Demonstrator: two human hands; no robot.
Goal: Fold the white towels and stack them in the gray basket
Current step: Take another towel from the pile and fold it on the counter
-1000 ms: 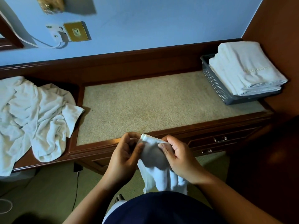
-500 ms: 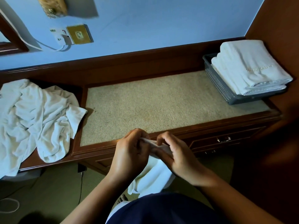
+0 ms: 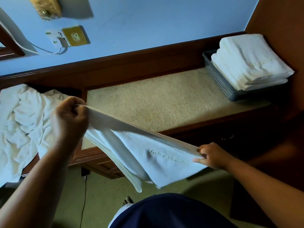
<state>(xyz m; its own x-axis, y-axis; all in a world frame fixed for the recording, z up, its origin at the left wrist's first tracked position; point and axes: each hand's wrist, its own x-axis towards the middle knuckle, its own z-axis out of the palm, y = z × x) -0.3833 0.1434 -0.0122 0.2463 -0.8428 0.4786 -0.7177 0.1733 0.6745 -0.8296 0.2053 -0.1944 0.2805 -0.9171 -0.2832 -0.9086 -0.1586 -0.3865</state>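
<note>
White towel (image 3: 148, 155) hangs stretched in the air before the wooden desk (image 3: 189, 129), its upper edge gripped in the left hand (image 3: 69, 119), fingers curled round one corner, and pinched by the right hand (image 3: 212, 156) at the other. Folded towels (image 3: 250, 63) fill the gray basket (image 3: 220, 79) at the desk's right end; a crumpled towel heap (image 3: 21, 125) lies left.

The stitched lettering on the stretched towel (image 3: 144, 155) is smeared and unreadable, and its hanging corner toward 6 o'clock is blurred. The fingers (image 3: 80, 112) of the left hand (image 3: 69, 116) curl inward, hiding their tips. At 9 o'clock the heap of loose towels (image 3: 21, 122) runs off the edge. At 2 o'clock folded towels (image 3: 250, 63) hide the inside of the gray basket (image 3: 218, 79), and their count is unclear. The wall fixture (image 3: 47, 7) at 11 o'clock is cut off.
</note>
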